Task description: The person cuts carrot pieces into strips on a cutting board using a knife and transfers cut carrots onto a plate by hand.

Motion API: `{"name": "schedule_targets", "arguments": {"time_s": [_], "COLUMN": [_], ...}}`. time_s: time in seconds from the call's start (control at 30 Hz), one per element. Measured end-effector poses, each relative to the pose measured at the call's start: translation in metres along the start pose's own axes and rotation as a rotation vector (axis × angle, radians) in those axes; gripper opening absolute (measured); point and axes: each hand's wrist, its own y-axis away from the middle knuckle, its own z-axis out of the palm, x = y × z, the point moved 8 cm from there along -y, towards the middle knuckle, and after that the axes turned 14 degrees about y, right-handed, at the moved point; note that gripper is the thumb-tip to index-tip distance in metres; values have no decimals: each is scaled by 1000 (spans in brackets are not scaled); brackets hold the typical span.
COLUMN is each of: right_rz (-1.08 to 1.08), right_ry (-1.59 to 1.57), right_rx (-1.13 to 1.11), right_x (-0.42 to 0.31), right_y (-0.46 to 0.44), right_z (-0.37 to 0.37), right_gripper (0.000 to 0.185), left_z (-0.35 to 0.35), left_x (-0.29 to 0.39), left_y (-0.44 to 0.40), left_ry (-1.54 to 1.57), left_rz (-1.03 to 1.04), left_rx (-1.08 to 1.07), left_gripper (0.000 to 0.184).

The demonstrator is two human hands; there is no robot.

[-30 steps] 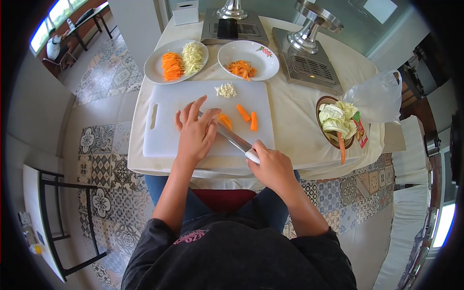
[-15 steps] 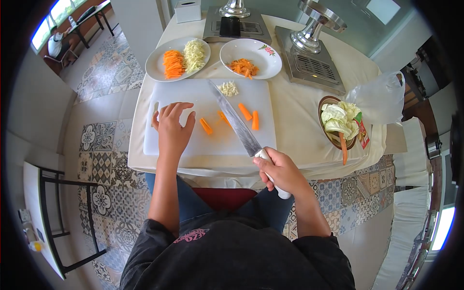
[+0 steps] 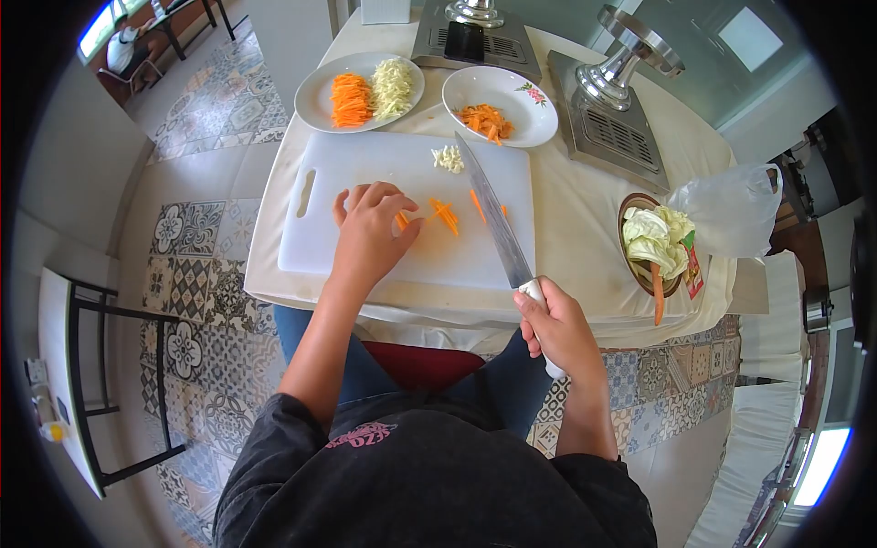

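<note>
My right hand (image 3: 559, 324) is wrapped round the white handle of a large kitchen knife (image 3: 496, 212). Its blade points away over the right part of a white cutting board (image 3: 352, 251), partly hiding carrot pieces (image 3: 477, 205). My left hand (image 3: 370, 228) is above the board, fingers bent and apart. A carrot piece (image 3: 401, 220) shows between its thumb and index finger; I see no firm grip on it. Just right of that hand lie thin carrot sticks (image 3: 444, 217). Chopped white bits (image 3: 448, 159) sit near the board's far edge.
Behind the board stand a plate (image 3: 311, 102) of shredded carrot and pale green shreds, and a flowered bowl (image 3: 539, 123) with carrot pieces. Metal stoves (image 3: 614, 137) are at the back. On the right are a brown bowl (image 3: 630, 265) of cabbage and a plastic bag (image 3: 731, 215). A person sits far left.
My left hand has moved right and closer to the carrot piece. The knife has swung more upright, and its blade now crosses in front of the right-hand carrot pieces. The view has shifted slightly.
</note>
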Motion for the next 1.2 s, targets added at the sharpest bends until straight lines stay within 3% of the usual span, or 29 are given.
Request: {"name": "schedule_targets", "arguments": {"time_s": [0.27,0.37,0.47,0.67,0.77,0.87,0.97,1.2], "right_rz": [-1,-3,-2,-8,-17,-29,-31,-92], "right_ry": [-19,-32,-54,-68,-65,-47,-19,102], "right_rx": [-3,-7,-6,0,-11,-35,-81,-88], "right_x": [10,12,15,13,13,11,10,0], "right_y": [5,5,5,8,10,11,8,-4], "right_z": [-1,0,0,-2,0,4,11,29], "right_gripper": [26,26,26,25,25,26,27,29], "left_z": [33,29,25,30,21,-5,-17,-6], "left_x": [1,7,22,28,18,-10,-32,-19], "left_y": [-16,-22,-26,-30,-30,-20,-1,11], "left_ry": [-123,-30,3,-162,-86,-4,10,-33], "left_rz": [-3,31,210,335,280,96,-94,-140], "left_rx": [-75,-76,-129,-183,-111,33,41,103], "left_gripper": [9,8,7,13,18,19,23,26]}}
